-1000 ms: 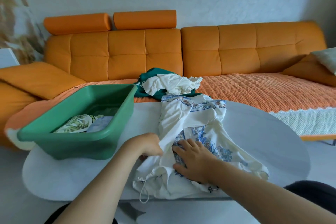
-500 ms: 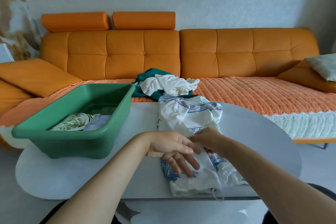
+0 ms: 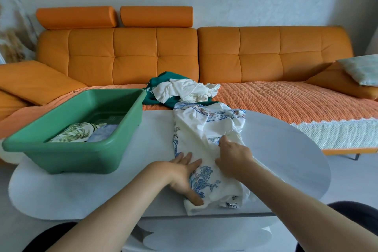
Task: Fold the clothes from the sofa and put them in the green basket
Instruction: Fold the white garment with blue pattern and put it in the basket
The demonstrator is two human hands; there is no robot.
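Observation:
A white garment with blue print lies lengthwise on the white oval table. My left hand lies flat on its near left part, fingers straight, thumb on the near hem. My right hand rests on the garment's middle, its fingers bent into a fold of the cloth. The green basket stands on the table's left side and holds two folded pieces. A white cloth and a dark green cloth sit in a heap on the orange sofa behind the table.
An orange cushion leans at the sofa's left end. A pale pillow lies at the far right. A woven orange cover with a white fringe spreads over the seat.
The garment has been folded narrower along its length. My left hand moved down and flattened on the near part, and my right hand shifted right onto the middle fold.

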